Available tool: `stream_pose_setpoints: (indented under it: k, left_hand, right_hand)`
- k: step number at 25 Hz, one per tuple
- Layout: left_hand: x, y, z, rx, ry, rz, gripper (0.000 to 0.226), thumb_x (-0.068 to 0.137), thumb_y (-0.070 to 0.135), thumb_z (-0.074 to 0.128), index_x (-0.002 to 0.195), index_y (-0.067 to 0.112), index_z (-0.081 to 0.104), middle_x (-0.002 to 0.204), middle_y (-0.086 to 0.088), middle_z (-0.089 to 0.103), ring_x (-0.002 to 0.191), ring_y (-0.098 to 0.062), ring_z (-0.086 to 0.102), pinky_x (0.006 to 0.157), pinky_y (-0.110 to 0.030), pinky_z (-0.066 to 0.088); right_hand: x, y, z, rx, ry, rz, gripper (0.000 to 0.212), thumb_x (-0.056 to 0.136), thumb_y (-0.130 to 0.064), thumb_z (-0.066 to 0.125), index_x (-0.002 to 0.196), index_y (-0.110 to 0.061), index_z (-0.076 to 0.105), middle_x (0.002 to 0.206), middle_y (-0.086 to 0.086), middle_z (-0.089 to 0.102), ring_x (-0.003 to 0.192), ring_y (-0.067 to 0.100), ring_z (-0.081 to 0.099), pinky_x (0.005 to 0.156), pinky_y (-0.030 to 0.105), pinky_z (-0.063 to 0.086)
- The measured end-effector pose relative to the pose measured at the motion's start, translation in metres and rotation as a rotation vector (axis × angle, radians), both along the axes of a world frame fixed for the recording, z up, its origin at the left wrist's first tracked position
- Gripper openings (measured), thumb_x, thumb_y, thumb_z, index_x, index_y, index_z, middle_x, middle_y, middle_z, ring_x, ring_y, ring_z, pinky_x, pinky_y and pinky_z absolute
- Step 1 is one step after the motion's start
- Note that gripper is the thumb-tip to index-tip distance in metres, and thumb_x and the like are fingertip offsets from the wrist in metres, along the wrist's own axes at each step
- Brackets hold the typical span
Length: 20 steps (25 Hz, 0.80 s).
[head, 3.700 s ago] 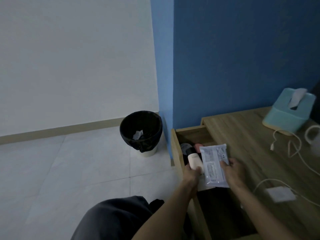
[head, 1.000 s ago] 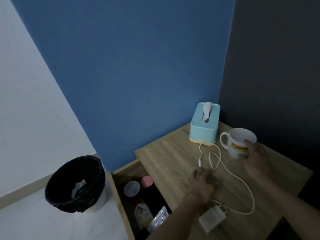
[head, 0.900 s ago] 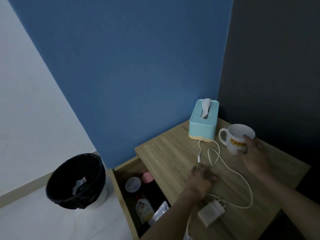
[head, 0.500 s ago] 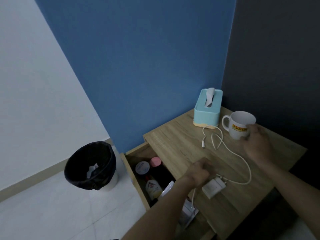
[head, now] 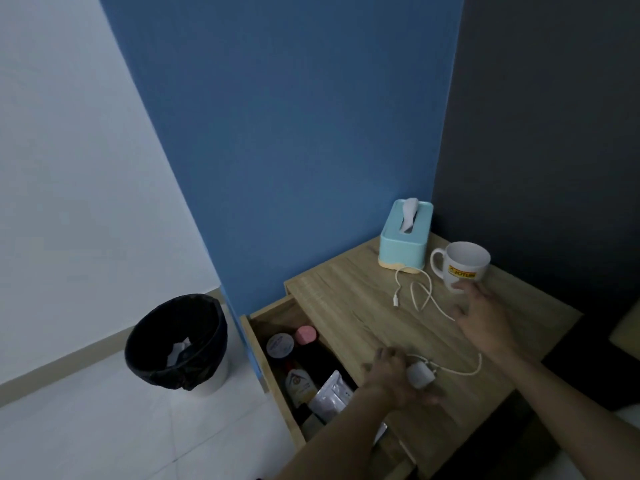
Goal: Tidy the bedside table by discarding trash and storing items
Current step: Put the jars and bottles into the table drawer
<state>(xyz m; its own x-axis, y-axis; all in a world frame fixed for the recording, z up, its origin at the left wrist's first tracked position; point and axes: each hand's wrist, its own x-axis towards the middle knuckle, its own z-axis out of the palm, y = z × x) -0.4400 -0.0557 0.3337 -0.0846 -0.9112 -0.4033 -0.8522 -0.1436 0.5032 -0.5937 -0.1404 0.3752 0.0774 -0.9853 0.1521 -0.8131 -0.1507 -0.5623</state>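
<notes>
I judged the tidying well along but not finished. The drawer of the bedside table stood pulled out at the table's left side. In it lay a white-lidded jar, a pink-capped bottle, a labelled bottle and a pale packet, so I took some storing as done. The bin with its black liner stood on the floor to the left of the table. A white scrap lay inside it, which I read as trash already dealt with.

What remained lay on the tabletop. The left hand was near the front left edge, just beside the drawer, its fingers curled round the white charger plug. The picture was blurred there, so I could not say how firm the hold was. The white cable ran from the plug in loose loops across the middle of the table, its free end lying near the tissue box at the back corner. The right hand hung over those loops, fingers spread and holding nothing. One fingertip was close to the foot of the white mug by the back right edge, but I could not tell whether it touched.

As I saw it, the charger and its cable were the item in hand, probably bound for the drawer, with the mug to settle and the drawer to close after that
</notes>
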Motion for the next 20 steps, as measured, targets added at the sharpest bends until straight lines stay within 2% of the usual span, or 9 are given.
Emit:
stream_pose_setpoints:
  k: [3,6,8,13,17,20]
  left_hand:
    - [-0.004,-0.008,-0.002,-0.012,0.049,0.059,0.098,0.062,0.071,0.066,0.138,0.016,0.038,0.145,-0.008,0.035,0.135,-0.028,0.034,0.110,-0.046,0.028]
    - [-0.010,-0.031,0.004,-0.141,0.158,0.154,0.074,0.076,0.053,0.068,0.137,0.021,0.040,0.146,-0.003,0.034,0.134,-0.026,0.036,0.112,-0.042,0.029]
    - [-0.019,-0.047,0.014,-0.192,0.211,0.147,0.070,0.077,0.049,0.070,0.135,0.020,0.043,0.146,-0.004,0.037,0.133,-0.025,0.039,0.110,-0.042,0.034]
    - [-0.035,-0.064,0.028,-0.209,0.214,0.110,0.067,0.078,0.049,0.069,0.134,0.020,0.045,0.145,-0.005,0.038,0.132,-0.025,0.041,0.110,-0.044,0.035]
    - [-0.027,-0.058,0.019,-0.141,0.279,0.127,0.068,0.076,0.043,0.074,0.133,0.018,0.047,0.143,-0.006,0.042,0.132,-0.025,0.041,0.108,-0.040,0.039]
    - [-0.024,-0.052,0.015,-0.106,0.293,0.155,0.074,0.068,0.049,0.074,0.132,0.021,0.049,0.141,-0.005,0.046,0.129,-0.026,0.045,0.107,-0.045,0.039]
  right_hand:
    - [-0.005,-0.009,0.011,-0.031,-0.069,-0.074,0.044,0.083,-0.007,0.057,0.126,-0.009,0.047,0.135,0.015,0.045,0.119,0.031,0.046,0.094,0.039,0.040]
    - [-0.013,-0.017,0.013,-0.047,-0.101,-0.109,0.044,0.083,-0.008,0.056,0.126,-0.008,0.046,0.135,0.014,0.046,0.120,0.032,0.046,0.097,0.039,0.039]
    - [-0.020,-0.021,0.011,-0.053,-0.090,-0.121,0.045,0.084,-0.008,0.055,0.127,-0.008,0.045,0.137,0.014,0.046,0.123,0.030,0.045,0.099,0.040,0.039]
    - [-0.032,-0.029,0.005,-0.050,-0.064,-0.107,0.048,0.083,-0.008,0.055,0.129,-0.006,0.044,0.137,0.015,0.047,0.126,0.030,0.042,0.103,0.041,0.036]
    - [-0.034,-0.032,0.002,0.036,-0.032,-0.096,0.051,0.085,-0.013,0.053,0.134,-0.010,0.039,0.139,0.013,0.047,0.126,0.030,0.042,0.101,0.039,0.037]
    - [-0.035,-0.031,0.001,0.073,-0.019,-0.088,0.053,0.087,-0.015,0.053,0.137,-0.012,0.037,0.139,0.012,0.046,0.126,0.029,0.042,0.100,0.037,0.037]
